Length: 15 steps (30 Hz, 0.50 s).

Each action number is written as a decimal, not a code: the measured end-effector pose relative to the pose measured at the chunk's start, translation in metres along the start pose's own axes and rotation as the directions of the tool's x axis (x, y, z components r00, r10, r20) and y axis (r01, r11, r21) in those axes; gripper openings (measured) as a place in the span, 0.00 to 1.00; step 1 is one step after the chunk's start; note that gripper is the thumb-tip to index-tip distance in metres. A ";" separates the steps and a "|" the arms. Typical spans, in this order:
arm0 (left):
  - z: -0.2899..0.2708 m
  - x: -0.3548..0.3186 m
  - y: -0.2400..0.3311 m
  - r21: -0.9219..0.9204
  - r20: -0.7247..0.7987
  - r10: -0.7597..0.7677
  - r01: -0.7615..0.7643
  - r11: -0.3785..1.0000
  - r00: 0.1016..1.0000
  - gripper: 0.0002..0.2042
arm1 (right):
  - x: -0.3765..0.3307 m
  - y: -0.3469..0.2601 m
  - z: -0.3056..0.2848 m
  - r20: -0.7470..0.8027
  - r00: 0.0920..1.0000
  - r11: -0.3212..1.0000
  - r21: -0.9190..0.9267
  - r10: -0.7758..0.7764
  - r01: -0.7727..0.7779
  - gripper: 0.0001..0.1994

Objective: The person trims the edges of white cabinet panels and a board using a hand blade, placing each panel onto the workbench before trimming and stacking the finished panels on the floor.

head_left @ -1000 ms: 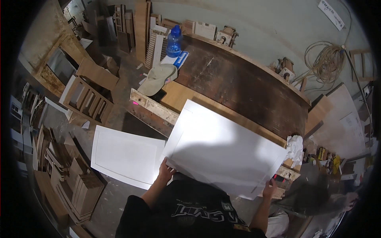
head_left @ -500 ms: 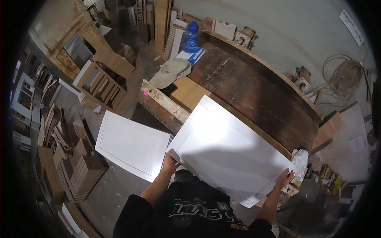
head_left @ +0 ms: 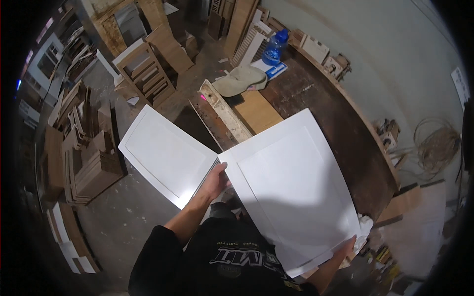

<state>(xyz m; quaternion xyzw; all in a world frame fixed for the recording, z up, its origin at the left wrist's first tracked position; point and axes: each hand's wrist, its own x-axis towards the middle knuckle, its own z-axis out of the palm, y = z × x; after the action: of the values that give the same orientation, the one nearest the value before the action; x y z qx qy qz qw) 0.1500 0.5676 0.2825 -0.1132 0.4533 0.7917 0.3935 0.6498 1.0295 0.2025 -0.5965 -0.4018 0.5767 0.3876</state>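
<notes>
Your fingers (head_left: pixel 220 171) on your left hand (head_left: pixel 215 182) are curling around the near left edge of the big white door panel (head_left: pixel 291 190), with the thumb lying on top of it, so they are pinching the board. Your right hand (head_left: pixel 345 245) is gripping the far right corner of the same panel (only the fingertips are showing, so you cannot tell just how they are bent). You are holding the panel flat in front of your chest, and it is reaching out over the edge of the dark wooden workbench (head_left: pixel 345 133).

A second white door panel (head_left: pixel 165 153) is lying lower down on your left, just beside the one you are holding, over the grey floor (head_left: pixel 123 222). Its near corner is sitting right next to your left hand.

On the workbench, a tan cap (head_left: pixel 242 80) is resting near a blue water bottle (head_left: pixel 275 45). A light plywood board (head_left: pixel 256 111) is lying just past the top corner of your panel. A long worn plank (head_left: pixel 224 111) is running along the bench edge.

Stacks of wooden pieces (head_left: pixel 84 158) are piling up on the floor at your left. A coil of rope (head_left: pixel 437 145) is sitting by the wall on your right.
</notes>
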 end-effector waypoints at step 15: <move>0.121 -0.092 0.102 0.254 0.113 0.437 -0.451 0.855 0.892 0.14 | -0.067 -0.082 0.040 0.237 0.969 0.915 0.373 0.068 -0.155 0.29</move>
<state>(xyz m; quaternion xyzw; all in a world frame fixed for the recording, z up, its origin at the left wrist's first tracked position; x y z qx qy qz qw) 0.1580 0.5887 0.4641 0.0700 0.5618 0.7935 0.2233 0.6063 0.9981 0.3023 -0.4625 -0.2846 0.7283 0.4179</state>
